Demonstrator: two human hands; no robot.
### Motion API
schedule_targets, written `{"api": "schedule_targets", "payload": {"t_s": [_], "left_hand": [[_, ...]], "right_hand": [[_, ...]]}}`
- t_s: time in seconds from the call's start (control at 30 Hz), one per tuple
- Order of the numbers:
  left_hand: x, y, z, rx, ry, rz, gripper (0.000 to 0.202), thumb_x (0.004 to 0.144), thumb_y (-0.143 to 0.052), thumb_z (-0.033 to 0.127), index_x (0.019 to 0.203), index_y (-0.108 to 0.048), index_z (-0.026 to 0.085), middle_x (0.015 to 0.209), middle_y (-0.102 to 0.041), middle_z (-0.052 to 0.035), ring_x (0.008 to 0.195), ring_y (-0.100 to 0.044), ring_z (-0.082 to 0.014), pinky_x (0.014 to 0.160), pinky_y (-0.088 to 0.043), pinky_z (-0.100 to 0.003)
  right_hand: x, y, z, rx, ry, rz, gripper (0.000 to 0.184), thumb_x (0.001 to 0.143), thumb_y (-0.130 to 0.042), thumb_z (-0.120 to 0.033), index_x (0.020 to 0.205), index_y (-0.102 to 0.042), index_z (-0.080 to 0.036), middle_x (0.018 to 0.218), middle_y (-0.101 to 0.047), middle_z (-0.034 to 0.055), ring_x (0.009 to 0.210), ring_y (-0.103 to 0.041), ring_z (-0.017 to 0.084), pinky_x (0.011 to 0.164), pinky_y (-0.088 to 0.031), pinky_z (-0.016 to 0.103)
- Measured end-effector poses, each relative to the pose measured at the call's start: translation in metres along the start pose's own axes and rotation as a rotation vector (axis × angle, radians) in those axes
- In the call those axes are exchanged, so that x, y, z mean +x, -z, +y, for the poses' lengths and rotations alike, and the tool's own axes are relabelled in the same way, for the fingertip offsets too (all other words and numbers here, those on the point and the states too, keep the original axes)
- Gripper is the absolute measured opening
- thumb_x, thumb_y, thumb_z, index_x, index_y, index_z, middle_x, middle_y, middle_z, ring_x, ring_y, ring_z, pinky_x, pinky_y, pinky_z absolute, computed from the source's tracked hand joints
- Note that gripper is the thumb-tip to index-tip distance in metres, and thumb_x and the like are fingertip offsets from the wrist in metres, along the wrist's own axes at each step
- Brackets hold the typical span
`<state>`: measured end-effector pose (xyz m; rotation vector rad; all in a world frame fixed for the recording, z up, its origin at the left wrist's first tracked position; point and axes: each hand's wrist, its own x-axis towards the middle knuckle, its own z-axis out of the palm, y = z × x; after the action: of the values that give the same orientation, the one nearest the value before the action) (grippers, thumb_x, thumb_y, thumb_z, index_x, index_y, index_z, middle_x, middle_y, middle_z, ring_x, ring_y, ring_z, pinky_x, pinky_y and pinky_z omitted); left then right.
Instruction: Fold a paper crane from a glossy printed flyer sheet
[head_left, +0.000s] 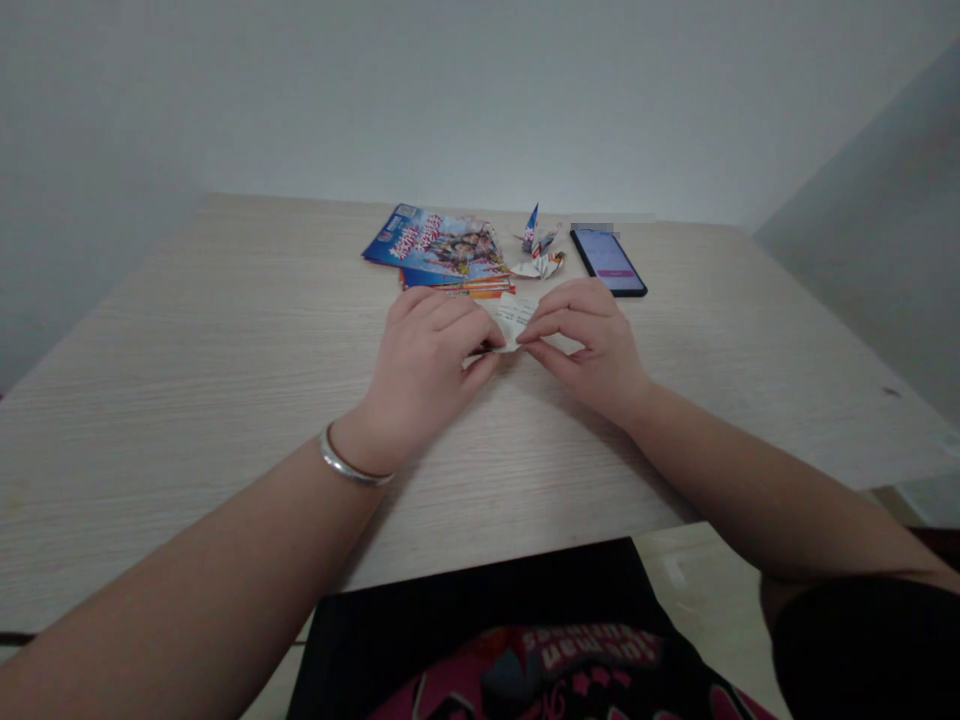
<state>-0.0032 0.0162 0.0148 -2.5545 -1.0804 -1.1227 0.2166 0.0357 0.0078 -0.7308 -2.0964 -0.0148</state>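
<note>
Leaflets (435,245), blue on top, folded multicoloured paper figures (538,265) and a black-framed phone (611,262) lie farther across the pale wood-grain table (225,320); left hand (429,345) and right hand (592,345) both pinch white printed paper (514,318) between them.

Paper (511,317) is small, whitish, dark print rows on visible face, partly covered, pinched near side, mid-scene.

The left hand (431,345) and right hand (592,345) partly hide the paper (511,318), its print too small to read. At two o'clock from it, the phone (609,262) shows blurred writing; toward eleven, the top leaflet (442,240) overlaps orange-edged sheets (495,288), hiding most of them.
</note>
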Motion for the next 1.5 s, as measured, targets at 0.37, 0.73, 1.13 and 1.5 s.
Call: {"api": "schedule_targets", "payload": {"t_s": [0.37,0.73,1.13,1.5], "left_hand": [[0.001,0.001,-0.002,-0.03,0.009,-0.024,0.018,0.092,-0.064,0.025,0.075,-0.06,0.023,0.081,-0.073,0.0005,0.079,-0.067,-0.0196,0.082,-0.043,-0.039],[0.002,0.001,-0.001,-0.08,0.059,-0.055,0.022,0.091,-0.064,0.026,0.071,-0.057,0.023,0.076,-0.07,0.0009,0.075,-0.064,-0.0184,0.078,-0.043,-0.038],[0.003,0.001,-0.003,-0.157,0.089,-0.025,0.024,0.092,-0.062,0.03,0.069,-0.055,0.025,0.069,-0.066,0.0005,0.071,-0.063,-0.0194,0.073,-0.042,-0.038],[0.0,-0.001,-0.008,-0.297,0.097,0.205,0.023,0.091,-0.073,0.029,0.073,-0.06,0.024,0.079,-0.072,0.0015,0.078,-0.066,-0.0174,0.076,-0.049,-0.037]], "right_hand": [[-0.001,-0.002,0.004,-0.04,0.035,-0.006,0.008,0.092,-0.07,-0.031,0.085,-0.073,-0.027,0.088,-0.074,-0.0003,0.088,-0.067,0.019,0.087,-0.048,0.041],[0.001,0.0,0.005,0.002,0.047,0.019,0.007,0.086,-0.068,-0.021,0.081,-0.071,-0.026,0.087,-0.075,-0.0006,0.09,-0.067,0.02,0.088,-0.048,0.04],[0.0,0.001,0.011,0.055,-0.026,0.011,0.007,0.084,-0.068,-0.021,0.08,-0.07,-0.026,0.086,-0.075,0.0004,0.088,-0.068,0.02,0.086,-0.049,0.04],[-0.009,0.001,0.023,0.126,-0.333,0.133,0.023,0.089,-0.066,-0.036,0.108,-0.066,-0.023,0.101,-0.072,0.0049,0.092,-0.066,0.019,0.08,-0.053,0.036]]}}
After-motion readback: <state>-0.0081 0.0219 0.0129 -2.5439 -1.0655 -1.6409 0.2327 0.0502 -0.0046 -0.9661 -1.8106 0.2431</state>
